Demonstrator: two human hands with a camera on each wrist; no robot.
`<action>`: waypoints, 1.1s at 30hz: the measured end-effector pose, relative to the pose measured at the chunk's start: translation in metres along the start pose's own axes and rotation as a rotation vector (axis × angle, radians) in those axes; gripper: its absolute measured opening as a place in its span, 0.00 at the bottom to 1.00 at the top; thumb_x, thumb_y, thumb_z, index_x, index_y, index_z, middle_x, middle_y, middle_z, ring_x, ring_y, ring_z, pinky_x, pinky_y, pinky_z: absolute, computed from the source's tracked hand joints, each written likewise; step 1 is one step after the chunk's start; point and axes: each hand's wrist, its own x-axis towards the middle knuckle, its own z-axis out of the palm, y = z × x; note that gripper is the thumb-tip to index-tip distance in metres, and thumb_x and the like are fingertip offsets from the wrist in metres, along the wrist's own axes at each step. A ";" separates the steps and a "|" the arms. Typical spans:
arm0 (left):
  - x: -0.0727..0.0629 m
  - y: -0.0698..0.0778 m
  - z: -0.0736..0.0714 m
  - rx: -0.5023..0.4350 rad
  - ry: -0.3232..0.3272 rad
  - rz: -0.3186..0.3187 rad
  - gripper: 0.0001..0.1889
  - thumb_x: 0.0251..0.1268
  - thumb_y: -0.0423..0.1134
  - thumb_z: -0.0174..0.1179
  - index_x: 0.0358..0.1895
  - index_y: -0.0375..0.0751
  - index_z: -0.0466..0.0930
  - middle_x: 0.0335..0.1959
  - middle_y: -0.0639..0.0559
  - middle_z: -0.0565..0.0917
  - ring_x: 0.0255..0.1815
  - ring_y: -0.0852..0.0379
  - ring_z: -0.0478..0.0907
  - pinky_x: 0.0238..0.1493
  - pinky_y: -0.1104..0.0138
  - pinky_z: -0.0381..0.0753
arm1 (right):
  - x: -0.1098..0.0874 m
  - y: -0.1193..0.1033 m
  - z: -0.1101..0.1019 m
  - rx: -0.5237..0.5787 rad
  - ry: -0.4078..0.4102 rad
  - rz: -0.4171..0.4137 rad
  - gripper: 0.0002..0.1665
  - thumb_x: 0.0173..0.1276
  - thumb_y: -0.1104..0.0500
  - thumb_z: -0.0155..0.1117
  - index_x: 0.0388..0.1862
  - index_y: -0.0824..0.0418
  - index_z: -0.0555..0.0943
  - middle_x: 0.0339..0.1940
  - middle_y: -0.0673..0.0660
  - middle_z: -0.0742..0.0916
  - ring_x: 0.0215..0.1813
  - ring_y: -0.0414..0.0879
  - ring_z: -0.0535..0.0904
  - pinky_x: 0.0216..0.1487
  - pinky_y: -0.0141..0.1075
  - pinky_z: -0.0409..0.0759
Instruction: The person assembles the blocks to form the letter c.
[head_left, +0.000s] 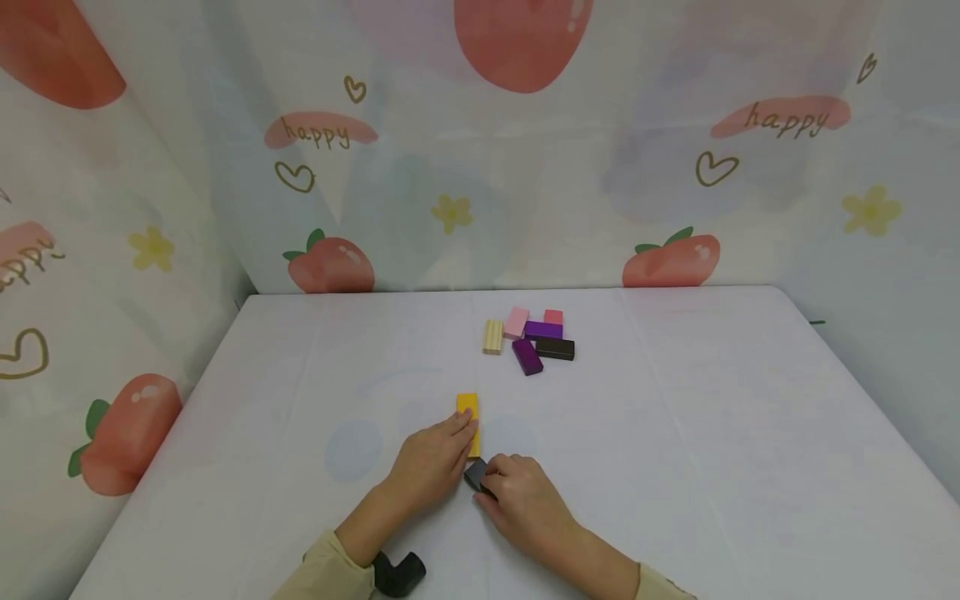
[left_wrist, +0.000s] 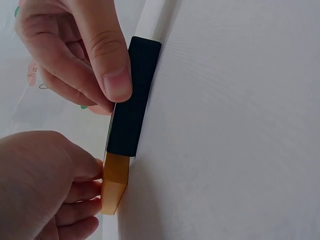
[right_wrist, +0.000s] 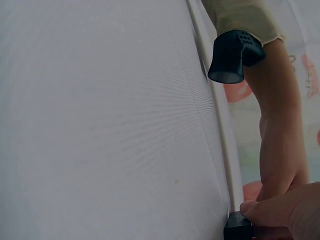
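Note:
A yellow block (head_left: 468,403) lies lengthwise on the white table, with the fingers of my left hand (head_left: 433,457) resting on it, nearly straight. Just below its near end is a dark grey block (head_left: 475,474), set at a slant. My right hand (head_left: 525,502) pinches that one between thumb and fingers. From the left wrist, the dark block (left_wrist: 135,95) overlaps the end of the yellow block (left_wrist: 116,181), and the right thumb (left_wrist: 117,82) presses on its side. In the right wrist view only a corner of the dark block (right_wrist: 237,226) shows under the thumb.
Farther back on the table (head_left: 712,400) lies a loose group of blocks: a pale striped one (head_left: 492,337), a pink one (head_left: 516,322), a red one (head_left: 553,317), a black one (head_left: 556,348) and two purple ones (head_left: 527,357). A black wrist camera (head_left: 400,575) sits by the left sleeve.

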 end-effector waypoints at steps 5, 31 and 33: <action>0.000 0.000 -0.001 -0.017 -0.022 -0.015 0.18 0.63 0.39 0.57 0.54 0.34 0.77 0.55 0.46 0.77 0.55 0.54 0.74 0.49 0.63 0.76 | 0.000 -0.001 0.000 -0.004 -0.002 0.005 0.08 0.47 0.60 0.74 0.23 0.62 0.84 0.28 0.48 0.79 0.28 0.40 0.73 0.32 0.33 0.73; -0.001 -0.001 0.002 -0.023 0.010 -0.015 0.18 0.62 0.39 0.58 0.54 0.35 0.78 0.54 0.46 0.77 0.55 0.54 0.74 0.49 0.63 0.76 | 0.001 -0.005 0.003 -0.018 -0.001 0.056 0.08 0.47 0.61 0.74 0.22 0.63 0.83 0.28 0.51 0.78 0.29 0.43 0.74 0.30 0.34 0.73; -0.001 -0.001 0.002 -0.028 0.011 -0.016 0.18 0.62 0.39 0.58 0.54 0.35 0.78 0.54 0.46 0.77 0.55 0.54 0.74 0.48 0.63 0.76 | 0.000 -0.004 0.004 -0.020 0.008 0.051 0.08 0.46 0.61 0.75 0.22 0.63 0.83 0.28 0.51 0.78 0.29 0.43 0.74 0.30 0.34 0.73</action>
